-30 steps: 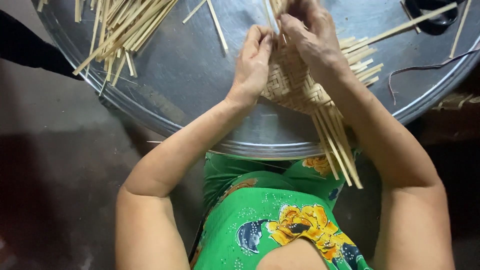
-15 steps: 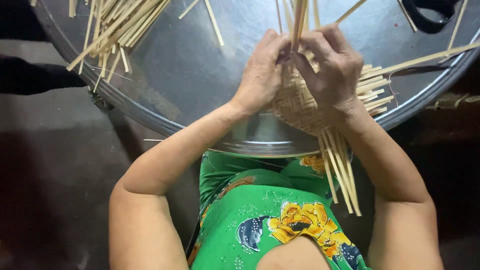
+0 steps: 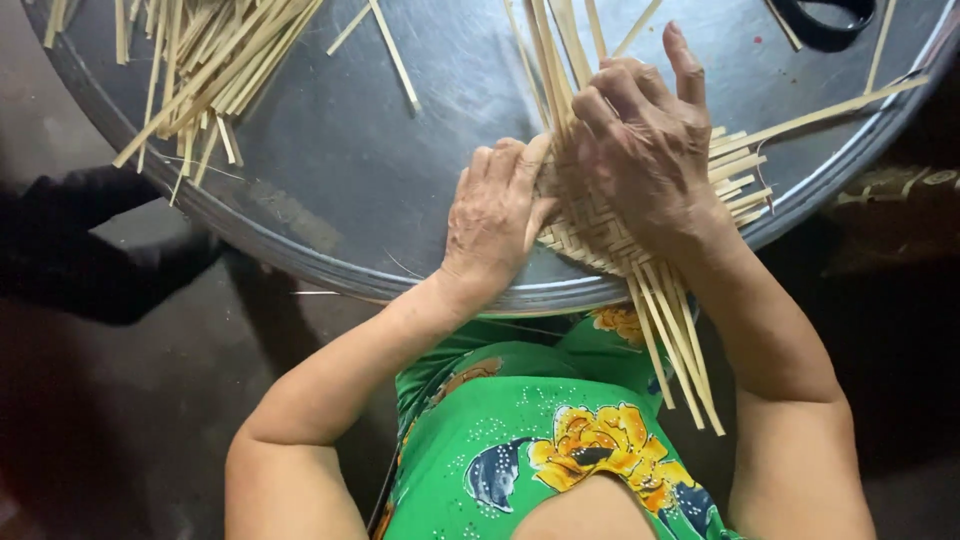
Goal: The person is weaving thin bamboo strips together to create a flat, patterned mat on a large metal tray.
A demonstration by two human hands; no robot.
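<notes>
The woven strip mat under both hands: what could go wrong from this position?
1. The woven mat lies at the rim of the round metal tray, and its loose strip ends hang over the edge, so it might slide off.
2. The left hand and right hand press on thin strips; splinters or a snapped strip seem possible.

Loose strips (image 3: 205,62) heaped at the tray's far left, one stray strip (image 3: 393,52) lying apart. Black scissors (image 3: 828,22) sit top right on the round metal tray (image 3: 330,190).
</notes>
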